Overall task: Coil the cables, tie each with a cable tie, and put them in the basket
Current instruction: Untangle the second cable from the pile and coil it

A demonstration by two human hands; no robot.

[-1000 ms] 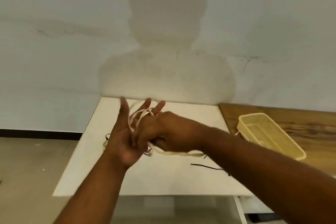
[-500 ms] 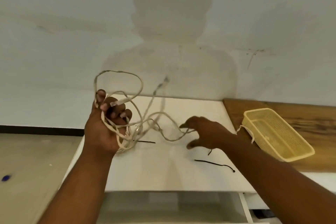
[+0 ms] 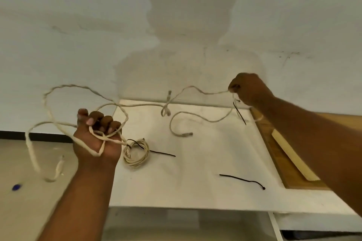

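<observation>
Fingers [image 3: 105, 121] fisted, cable [image 3: 137, 105] now stretched.

Single head view, looking forward-down over white table [image 3: 195, 182], wall behind

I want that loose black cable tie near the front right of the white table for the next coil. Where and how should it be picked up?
Pinch the loose cable tie near the middle of its strap, coming straight down from above with thumb and fingertip. It lies flat on the white table with bare surface all around it, so nothing blocks a top approach. Being thin, it may need a fingernail under it or a slide towards the table edge.
</observation>
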